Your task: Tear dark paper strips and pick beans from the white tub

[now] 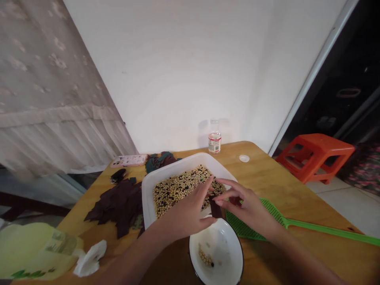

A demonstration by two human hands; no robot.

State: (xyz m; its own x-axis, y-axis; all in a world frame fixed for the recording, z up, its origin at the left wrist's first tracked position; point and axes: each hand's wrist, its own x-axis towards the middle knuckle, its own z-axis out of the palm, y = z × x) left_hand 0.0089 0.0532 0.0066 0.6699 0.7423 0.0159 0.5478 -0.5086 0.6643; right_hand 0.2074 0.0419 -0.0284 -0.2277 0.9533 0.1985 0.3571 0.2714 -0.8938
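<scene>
A white tray (150, 198) of small cream and dark bead-like pieces (178, 186) lies in front of me. My left hand (194, 208) is over its near right part, fingers stretched and thumb apart, with nothing visible in it. Opposite it, the thumb and fingertips of my right hand (242, 202) come together at the top of a dark brown strip (216, 210) near the tray's edge. Below both hands stands a white dark-rimmed bowl (227, 247), holding a small cluster of cream pieces (204, 256) and a dark one.
Dark brown strips (118, 202) are heaped left of the tray, near a phone (130, 160). A green fly swatter (274, 209) lies under my right forearm. A clear bottle (214, 142) and white lid (244, 158) are at the back; a yellowish jug (35, 249) and tissue (91, 259) sit front left.
</scene>
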